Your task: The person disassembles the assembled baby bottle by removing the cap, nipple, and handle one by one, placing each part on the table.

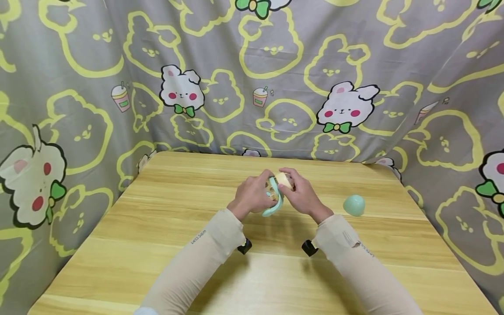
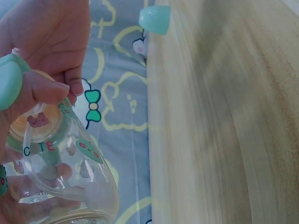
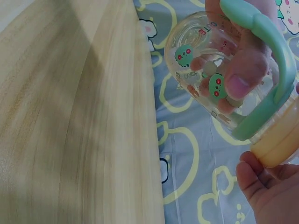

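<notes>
Over the middle of the table, my left hand (image 1: 250, 194) grips a clear baby bottle (image 2: 96, 175) with green cartoon prints and a thin straw inside. Its mint-green handle (image 3: 280, 60) curves around the neck. The bottle lies tilted in the air, its top end toward my right hand (image 1: 302, 195). The right fingers and thumb pinch the pale orange collar (image 3: 278, 142) at that end. Through the clear wall, left fingers show behind the bottle in the left wrist view. The tip beyond the collar is hidden by the right hand.
A mint-green dome-shaped cap (image 1: 354, 205) stands on the wooden table (image 1: 189, 183), to the right of my right hand. A grey curtain (image 1: 224, 100) with yellow cartoon outlines hangs behind the table and on both sides. A black camera mount sits under each wrist.
</notes>
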The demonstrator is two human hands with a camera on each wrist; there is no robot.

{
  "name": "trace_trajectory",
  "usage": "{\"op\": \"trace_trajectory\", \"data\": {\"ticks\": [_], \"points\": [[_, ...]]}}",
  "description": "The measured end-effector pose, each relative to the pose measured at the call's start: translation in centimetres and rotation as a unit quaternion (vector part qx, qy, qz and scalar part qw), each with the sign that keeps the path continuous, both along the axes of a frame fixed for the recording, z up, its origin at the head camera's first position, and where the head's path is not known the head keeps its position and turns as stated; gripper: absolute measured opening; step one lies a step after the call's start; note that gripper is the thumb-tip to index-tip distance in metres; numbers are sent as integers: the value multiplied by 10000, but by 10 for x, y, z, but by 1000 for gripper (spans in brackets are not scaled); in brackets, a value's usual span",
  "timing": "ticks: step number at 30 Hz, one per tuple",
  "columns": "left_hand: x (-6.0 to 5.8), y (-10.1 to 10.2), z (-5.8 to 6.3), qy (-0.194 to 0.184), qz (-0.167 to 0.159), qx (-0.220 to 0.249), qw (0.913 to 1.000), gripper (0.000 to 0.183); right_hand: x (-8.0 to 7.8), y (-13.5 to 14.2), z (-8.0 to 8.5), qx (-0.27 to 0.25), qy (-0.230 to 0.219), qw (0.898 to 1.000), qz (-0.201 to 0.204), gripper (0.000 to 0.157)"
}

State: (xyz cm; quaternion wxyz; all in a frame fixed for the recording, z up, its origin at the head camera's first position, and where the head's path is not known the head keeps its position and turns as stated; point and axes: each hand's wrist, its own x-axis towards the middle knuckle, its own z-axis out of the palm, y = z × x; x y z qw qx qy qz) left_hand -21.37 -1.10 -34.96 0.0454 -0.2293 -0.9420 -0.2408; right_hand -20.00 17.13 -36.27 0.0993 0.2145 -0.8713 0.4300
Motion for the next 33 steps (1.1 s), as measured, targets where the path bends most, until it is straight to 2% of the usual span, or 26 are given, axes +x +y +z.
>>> {"op": "trace_trajectory", "data": {"ticks": [33], "points": [[0, 2, 1, -187, 3, 47, 9998, 62, -1, 7, -1, -106, 35, 9993, 363, 48]]}}
